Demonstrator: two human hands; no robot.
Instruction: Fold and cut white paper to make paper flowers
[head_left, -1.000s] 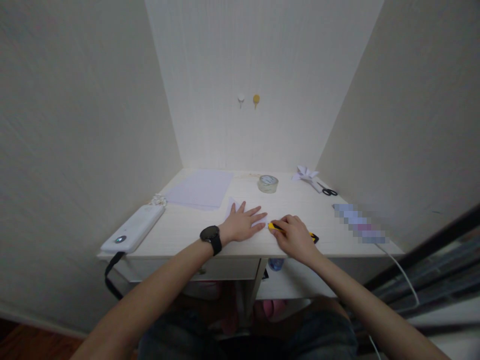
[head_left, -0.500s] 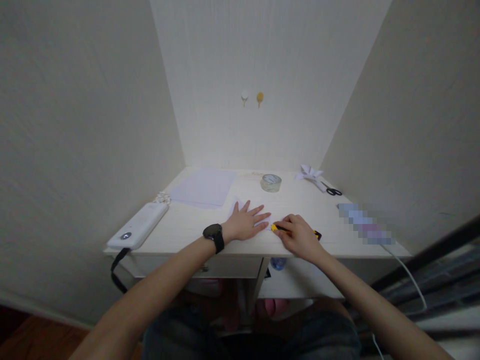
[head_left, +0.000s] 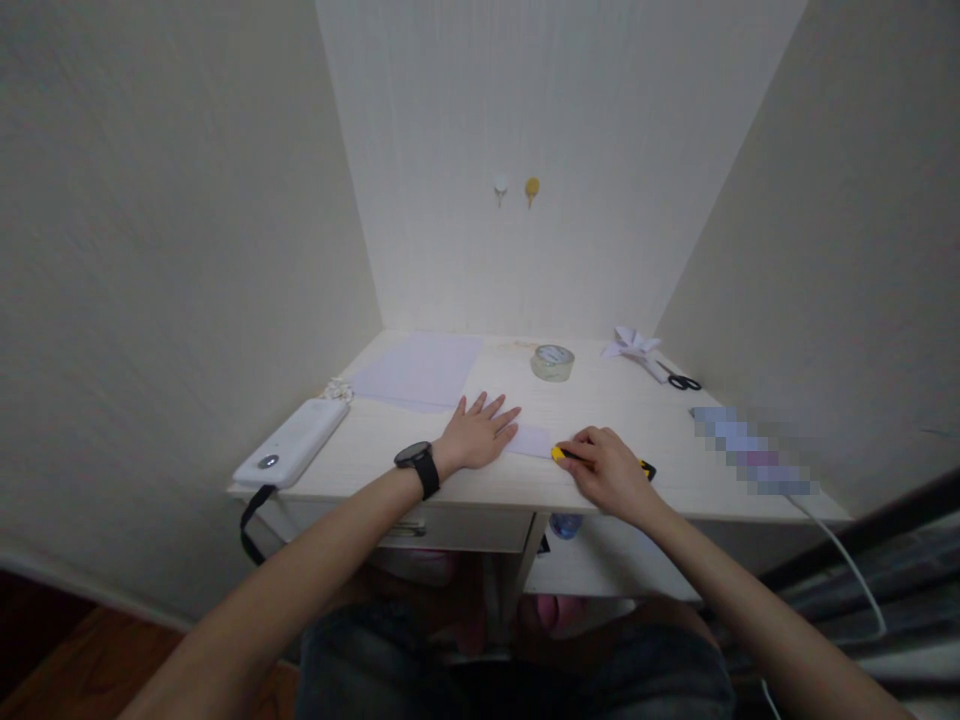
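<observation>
My left hand (head_left: 475, 437), with a black watch (head_left: 418, 465) on the wrist, lies flat with fingers spread on a small pale paper sheet (head_left: 529, 440) near the front of the white desk (head_left: 660, 425). My right hand (head_left: 609, 470) is closed around a yellow and black utility knife (head_left: 561, 455). The knife's yellow tip sits at the paper's right edge. Its black rear end shows past my knuckles.
A stack of pale sheets (head_left: 420, 368) lies at the back left. A tape roll (head_left: 553, 361), a folded paper flower (head_left: 632, 342) and black scissors (head_left: 682, 381) sit along the back. A white power bank (head_left: 291, 456) rests at the left edge. A white cable (head_left: 840, 545) hangs off the right.
My left hand slid left along the paper, uncovering its right part. The right hand stayed on the knife. The view shifted slightly to the left.
</observation>
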